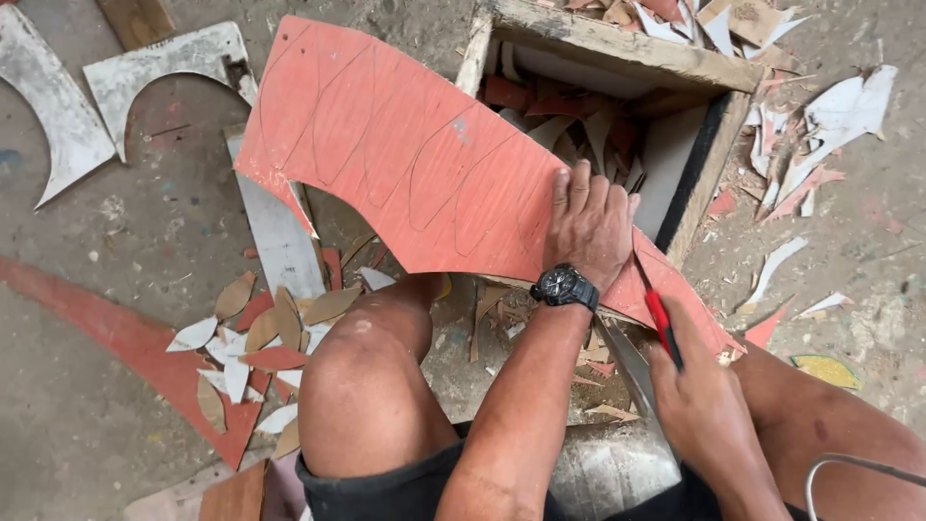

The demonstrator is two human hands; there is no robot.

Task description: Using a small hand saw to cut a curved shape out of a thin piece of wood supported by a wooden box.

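A large red sheet [405,164], marked with leaf-shaped outlines, is laid across the corner of a wooden box [617,43] and over the person's knee. It is pressed flat by the left hand [590,224], fingers spread on its lower right part. A red-handled knife [664,328] is gripped in the closed right hand [702,400], just beside the left wrist, at the sheet's right end. Cut leaf shapes [256,338] are scattered on the floor.
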